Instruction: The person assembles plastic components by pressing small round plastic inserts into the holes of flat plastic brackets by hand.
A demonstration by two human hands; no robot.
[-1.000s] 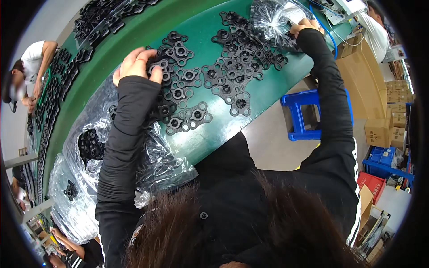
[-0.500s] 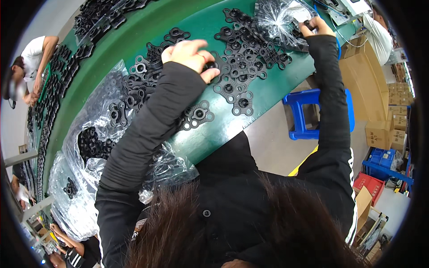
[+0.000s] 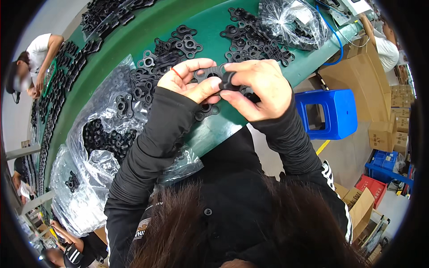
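Note:
Over the green table (image 3: pixel 219 129), my left hand (image 3: pixel 187 82) grips a black plastic bracket with round holes (image 3: pixel 203 73), fingers along its far side and thumb in front. My right hand (image 3: pixel 263 85) pinches a small black round part (image 3: pixel 230 80) between thumb and fingers, right against the bracket. Whether the two are joined cannot be told. Heaps of similar black brackets lie beyond my hands, one pile (image 3: pixel 250 40) to the right and another (image 3: pixel 172 51) to the left. A single bracket (image 3: pixel 206 111) is partly hidden below my left hand.
At the left, an opened clear plastic bag (image 3: pixel 85 178) holds many small black parts (image 3: pixel 107 138). Another tied bag (image 3: pixel 290 22) sits at the far right by a blue cable (image 3: pixel 340 51). A blue stool (image 3: pixel 342 114) and cardboard boxes (image 3: pixel 382 134) stand right of the table. Other people work nearby.
My right hand has come back from the tied bag at the far right to my left hand, bringing the small round part. My left hand has lifted a bracket nearer to me.

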